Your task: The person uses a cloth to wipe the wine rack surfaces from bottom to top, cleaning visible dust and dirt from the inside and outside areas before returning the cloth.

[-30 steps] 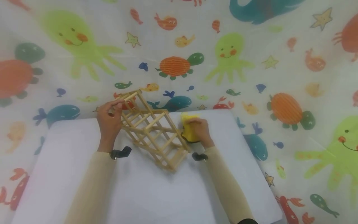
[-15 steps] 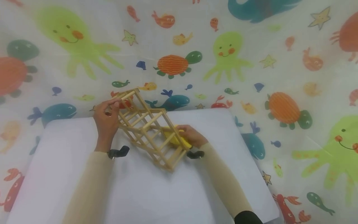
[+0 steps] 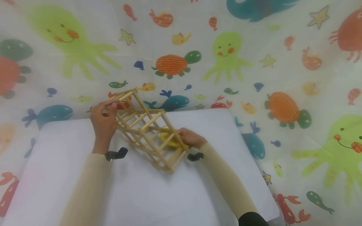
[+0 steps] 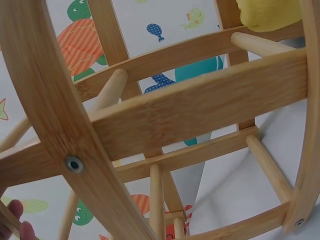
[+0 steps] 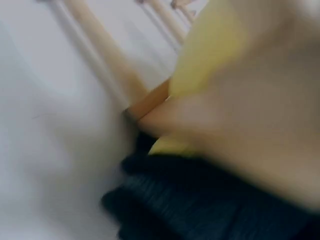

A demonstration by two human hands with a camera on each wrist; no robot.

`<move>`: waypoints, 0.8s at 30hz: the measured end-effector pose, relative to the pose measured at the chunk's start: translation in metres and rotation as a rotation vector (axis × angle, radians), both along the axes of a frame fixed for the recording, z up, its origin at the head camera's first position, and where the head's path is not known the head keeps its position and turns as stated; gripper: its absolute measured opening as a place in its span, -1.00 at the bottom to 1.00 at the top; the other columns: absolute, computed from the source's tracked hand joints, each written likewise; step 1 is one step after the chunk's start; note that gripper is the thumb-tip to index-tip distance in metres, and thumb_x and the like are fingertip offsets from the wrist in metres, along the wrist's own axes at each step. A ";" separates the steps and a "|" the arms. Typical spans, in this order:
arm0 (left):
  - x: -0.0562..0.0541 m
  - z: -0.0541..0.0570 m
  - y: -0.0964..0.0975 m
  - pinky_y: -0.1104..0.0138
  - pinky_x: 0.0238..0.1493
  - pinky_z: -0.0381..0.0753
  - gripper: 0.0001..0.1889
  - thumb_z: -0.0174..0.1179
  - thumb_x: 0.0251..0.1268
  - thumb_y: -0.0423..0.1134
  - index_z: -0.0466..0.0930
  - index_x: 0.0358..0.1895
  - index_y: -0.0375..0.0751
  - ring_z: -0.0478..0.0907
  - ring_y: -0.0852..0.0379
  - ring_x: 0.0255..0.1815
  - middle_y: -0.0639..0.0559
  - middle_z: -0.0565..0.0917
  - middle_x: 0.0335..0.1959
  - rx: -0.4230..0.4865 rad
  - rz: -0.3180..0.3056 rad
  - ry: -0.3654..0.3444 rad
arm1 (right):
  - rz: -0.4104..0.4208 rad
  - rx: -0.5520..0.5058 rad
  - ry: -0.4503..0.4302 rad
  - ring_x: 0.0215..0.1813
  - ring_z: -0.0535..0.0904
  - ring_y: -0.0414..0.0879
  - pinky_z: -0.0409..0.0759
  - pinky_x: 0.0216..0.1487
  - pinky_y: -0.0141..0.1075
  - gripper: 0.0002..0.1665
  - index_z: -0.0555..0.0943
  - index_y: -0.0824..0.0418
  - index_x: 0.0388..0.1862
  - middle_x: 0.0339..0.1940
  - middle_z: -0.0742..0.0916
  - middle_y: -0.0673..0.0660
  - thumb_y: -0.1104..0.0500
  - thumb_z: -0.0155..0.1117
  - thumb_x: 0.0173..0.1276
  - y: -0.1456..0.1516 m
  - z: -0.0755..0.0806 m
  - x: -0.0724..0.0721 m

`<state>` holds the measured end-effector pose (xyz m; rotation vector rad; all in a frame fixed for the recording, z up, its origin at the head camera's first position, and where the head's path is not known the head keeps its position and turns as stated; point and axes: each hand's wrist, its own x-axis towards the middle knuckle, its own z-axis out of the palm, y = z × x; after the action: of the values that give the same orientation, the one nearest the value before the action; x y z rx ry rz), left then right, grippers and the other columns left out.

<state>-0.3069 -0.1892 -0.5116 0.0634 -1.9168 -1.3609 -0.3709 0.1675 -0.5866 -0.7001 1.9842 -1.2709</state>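
Observation:
A light wooden rack (image 3: 151,122) of flat slats and round rods stands tilted on the white table. My left hand (image 3: 103,125) pinches the top rod at its upper left end; in the left wrist view only fingertips (image 4: 17,209) show at the lower left, beside the slats (image 4: 200,100). My right hand (image 3: 193,138) grips a yellow cloth (image 3: 167,135) at the rack's right side. Part of the cloth shows through the bars there, and its yellow bulk (image 4: 270,12) is at the top right of the left wrist view. The right wrist view is blurred, with the cloth (image 5: 205,55) bunched by the fingers.
The white table (image 3: 226,175) extends around the rack. Behind it hangs a curtain (image 3: 249,18) printed with sea animals. Dark camera mounts (image 3: 117,153) sit on both wrists. Dark fabric (image 5: 200,195) fills the bottom of the right wrist view.
My right hand has moved left with the yellow cloth, from beside the rack to against its right side. My left hand keeps its hold on the rack. The head view has shifted slightly.

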 end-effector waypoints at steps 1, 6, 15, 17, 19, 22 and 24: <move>0.000 0.000 -0.001 0.47 -0.18 0.39 -0.76 0.27 0.58 -0.08 0.83 0.09 -0.04 0.53 0.41 0.06 -0.04 0.83 0.06 0.000 0.001 0.001 | 0.004 0.022 0.017 -0.38 0.61 -0.07 0.64 -0.30 -0.32 -0.74 0.80 0.10 -0.11 -0.37 0.74 0.03 -0.01 0.28 0.57 -0.003 0.003 0.001; -0.003 -0.004 -0.004 0.45 -0.17 0.39 -0.79 0.29 0.57 -0.10 0.84 0.07 -0.03 0.50 0.41 0.03 -0.03 0.83 0.04 -0.011 0.005 0.005 | 0.079 0.164 0.088 -0.45 0.57 -0.11 0.60 -0.38 -0.34 -0.69 0.74 0.10 -0.21 -0.45 0.68 -0.01 -0.09 0.26 0.55 -0.010 0.010 -0.001; -0.004 -0.007 -0.007 0.45 -0.23 0.38 -0.80 0.28 0.57 -0.14 0.84 0.05 -0.04 0.52 0.39 -0.02 -0.08 0.84 0.02 -0.030 -0.029 0.015 | -0.075 0.054 -0.117 -0.31 0.66 0.04 0.70 -0.25 -0.29 -0.61 0.79 0.13 0.00 -0.19 0.80 0.18 -0.13 0.26 0.58 0.004 -0.006 -0.004; -0.004 -0.005 -0.008 0.47 -0.24 0.38 -0.80 0.29 0.57 -0.15 0.85 0.05 -0.04 0.52 0.39 -0.04 -0.08 0.84 0.02 -0.026 -0.018 0.023 | -0.146 -0.026 -0.209 -0.20 0.69 0.02 0.74 -0.14 -0.29 -0.62 0.78 0.10 0.09 -0.07 0.81 0.15 -0.12 0.27 0.59 0.007 -0.010 0.000; -0.004 -0.003 -0.008 0.46 -0.24 0.38 -0.80 0.29 0.57 -0.16 0.84 0.05 -0.05 0.52 0.39 -0.04 -0.08 0.83 0.02 -0.021 -0.023 0.031 | -0.192 -0.109 -0.251 -0.16 0.71 -0.02 0.77 -0.10 -0.30 -0.67 0.78 0.10 0.10 -0.05 0.81 0.14 -0.05 0.24 0.60 0.009 -0.013 0.004; -0.005 -0.001 -0.010 0.44 -0.24 0.37 -0.81 0.28 0.57 -0.18 0.84 0.06 -0.05 0.53 0.39 -0.01 -0.10 0.83 0.05 -0.012 -0.049 0.035 | -0.290 -0.259 -0.363 -0.11 0.74 -0.05 0.80 -0.07 -0.28 -0.77 0.78 0.11 -0.03 -0.03 0.81 0.13 0.13 0.19 0.59 0.012 -0.015 0.010; -0.005 0.000 -0.011 0.43 -0.23 0.38 -0.81 0.28 0.57 -0.19 0.84 0.06 -0.05 0.53 0.38 0.00 -0.09 0.83 0.05 -0.011 -0.057 0.031 | -0.326 -0.345 -0.423 -0.13 0.75 -0.04 0.82 -0.08 -0.25 -0.76 0.76 0.12 -0.12 -0.06 0.80 0.15 0.21 0.14 0.58 0.011 -0.014 0.013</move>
<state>-0.3120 -0.2003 -0.5119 -0.0176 -1.9125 -1.3809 -0.3582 0.1789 -0.6011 -0.2289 1.5862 -1.8138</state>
